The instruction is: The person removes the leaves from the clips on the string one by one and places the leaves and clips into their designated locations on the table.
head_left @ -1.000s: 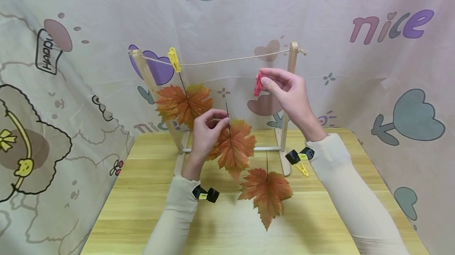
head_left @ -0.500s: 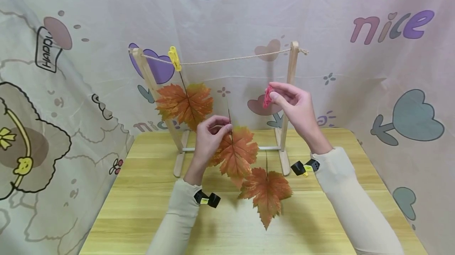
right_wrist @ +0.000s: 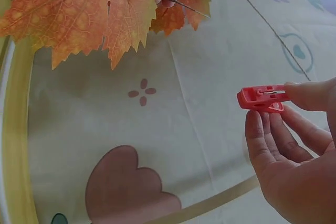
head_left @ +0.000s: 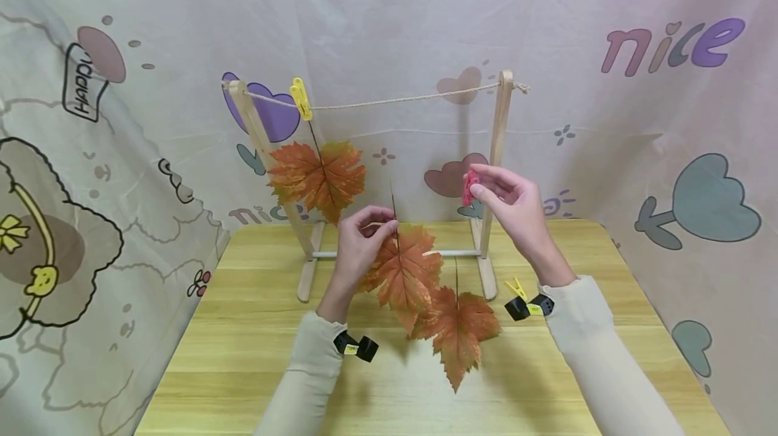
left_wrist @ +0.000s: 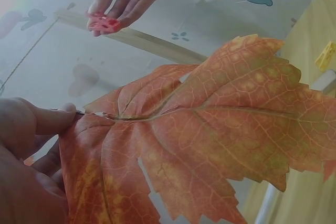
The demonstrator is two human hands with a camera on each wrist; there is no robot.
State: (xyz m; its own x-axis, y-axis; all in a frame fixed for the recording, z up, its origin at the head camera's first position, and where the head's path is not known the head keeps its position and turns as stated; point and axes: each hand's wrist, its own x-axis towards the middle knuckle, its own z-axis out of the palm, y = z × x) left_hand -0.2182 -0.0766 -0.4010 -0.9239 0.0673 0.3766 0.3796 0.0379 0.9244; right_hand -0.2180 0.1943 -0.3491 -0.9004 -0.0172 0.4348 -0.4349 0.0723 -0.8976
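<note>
My left hand (head_left: 358,243) pinches the thin stem of an orange maple leaf (left_wrist: 210,124), whose blade hangs below the fingers in the head view. My right hand (head_left: 516,210) holds a red clothespin (right_wrist: 260,98) between thumb and fingers, off to the right and below the rope (head_left: 395,102). A yellow clothespin (head_left: 300,98) clips a second maple leaf (head_left: 322,173) by its stem to the rope's left part. On the table lies a third maple leaf (head_left: 458,328); the held leaf overlaps its left edge in the head view.
The rope runs between two posts of a wooden stand (head_left: 498,132) at the back of the wooden table (head_left: 243,355). Another yellow clothespin (head_left: 516,287) lies by the stand's right foot, close to my right wrist. A patterned cloth (head_left: 577,119) hangs behind.
My right hand has moved down and slightly right with the red clothespin. The left hand has lowered a little with its leaf, which now overlaps the leaf on the table.
</note>
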